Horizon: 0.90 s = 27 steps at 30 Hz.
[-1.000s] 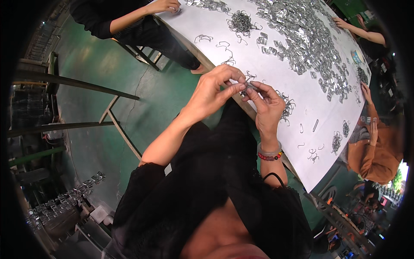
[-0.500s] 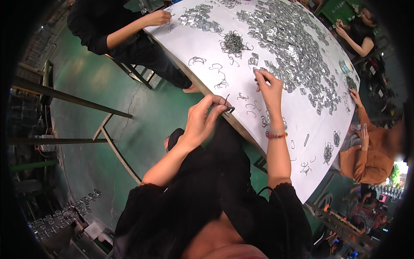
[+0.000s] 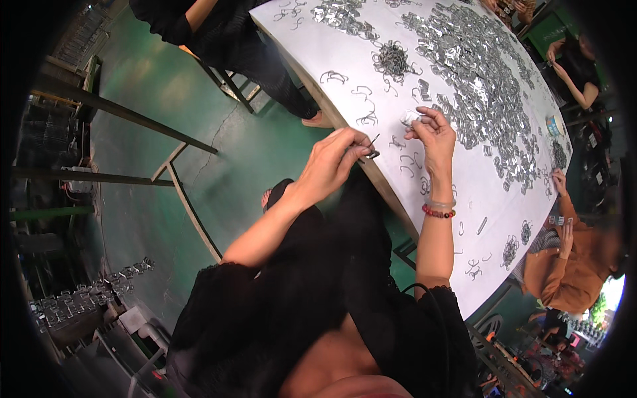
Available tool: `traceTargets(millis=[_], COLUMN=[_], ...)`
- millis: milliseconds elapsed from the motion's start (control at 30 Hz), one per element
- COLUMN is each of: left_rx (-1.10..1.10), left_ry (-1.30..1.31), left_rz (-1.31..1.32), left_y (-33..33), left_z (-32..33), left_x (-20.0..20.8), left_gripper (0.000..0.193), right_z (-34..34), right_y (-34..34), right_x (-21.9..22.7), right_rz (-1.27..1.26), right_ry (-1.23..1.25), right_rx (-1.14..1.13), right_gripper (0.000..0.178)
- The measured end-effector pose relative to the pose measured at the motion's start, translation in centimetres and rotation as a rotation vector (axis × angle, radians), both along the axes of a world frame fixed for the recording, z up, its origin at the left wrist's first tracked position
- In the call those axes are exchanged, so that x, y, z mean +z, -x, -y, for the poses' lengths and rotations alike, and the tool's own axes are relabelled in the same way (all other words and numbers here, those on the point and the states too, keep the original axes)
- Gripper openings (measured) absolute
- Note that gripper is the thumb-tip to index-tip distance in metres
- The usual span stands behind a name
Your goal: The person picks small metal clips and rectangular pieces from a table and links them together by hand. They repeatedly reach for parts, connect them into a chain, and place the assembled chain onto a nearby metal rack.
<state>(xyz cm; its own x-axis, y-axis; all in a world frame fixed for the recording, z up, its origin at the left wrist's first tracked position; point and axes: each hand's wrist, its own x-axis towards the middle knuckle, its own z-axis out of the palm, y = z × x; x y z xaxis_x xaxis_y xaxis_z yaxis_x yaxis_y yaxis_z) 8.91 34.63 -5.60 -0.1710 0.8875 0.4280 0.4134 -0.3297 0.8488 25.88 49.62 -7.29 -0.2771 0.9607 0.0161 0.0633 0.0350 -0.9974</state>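
Observation:
Over the table's near edge, my left hand (image 3: pixel 330 164) pinches a thin dark metal hook (image 3: pixel 373 154) between thumb and fingers; part of it is hidden by the fingertips. My right hand (image 3: pixel 435 137) is above the white tabletop (image 3: pixel 434 259), its thumb and forefinger closed on a small shiny metal clip (image 3: pixel 410 118). Loose dark wire hooks (image 3: pixel 406 162) lie just below that hand. Beyond it spreads a large heap of silvery metal clips (image 3: pixel 474 79). A tangled pile of dark hooks (image 3: pixel 391 60) sits farther off to the left.
Around the table are other people: one in dark clothes (image 3: pixel 232 50) at the far left, another in an orange top (image 3: pixel 561 275) at the right. A small tub (image 3: pixel 555 125) stands near the right edge. Metal frame bars (image 3: pixel 126 119) cross the green floor on the left.
My right hand has taken hold of a shiny clip and drawn it slightly nearer. My left hand still holds the dark hook. The whole view has shifted, and the far-left person's hand has left it.

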Motion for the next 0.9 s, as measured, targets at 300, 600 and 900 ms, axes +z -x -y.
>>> traceTargets(millis=[300,600,900], left_rx=[-0.052,0.079,0.136], left_ry=[0.014,0.001,0.164], left_rz=[-0.152,0.136,-0.811], left_y=[-0.2,1.9,6.7], left_z=[0.7,-1.6,-18.2], left_x=[0.5,-1.7,-9.0], left_gripper=[0.010,0.026,0.015], right_z=[9.4,9.8,9.4], right_y=[1.2,2.0,1.7], right_x=[3.8,2.8,1.9], right_rz=[-0.284,-0.463,-0.418], right_ry=[-0.017,0.079,0.169], right_rx=[0.094,0.143,0.210], right_gripper=[0.022,0.019,0.018])
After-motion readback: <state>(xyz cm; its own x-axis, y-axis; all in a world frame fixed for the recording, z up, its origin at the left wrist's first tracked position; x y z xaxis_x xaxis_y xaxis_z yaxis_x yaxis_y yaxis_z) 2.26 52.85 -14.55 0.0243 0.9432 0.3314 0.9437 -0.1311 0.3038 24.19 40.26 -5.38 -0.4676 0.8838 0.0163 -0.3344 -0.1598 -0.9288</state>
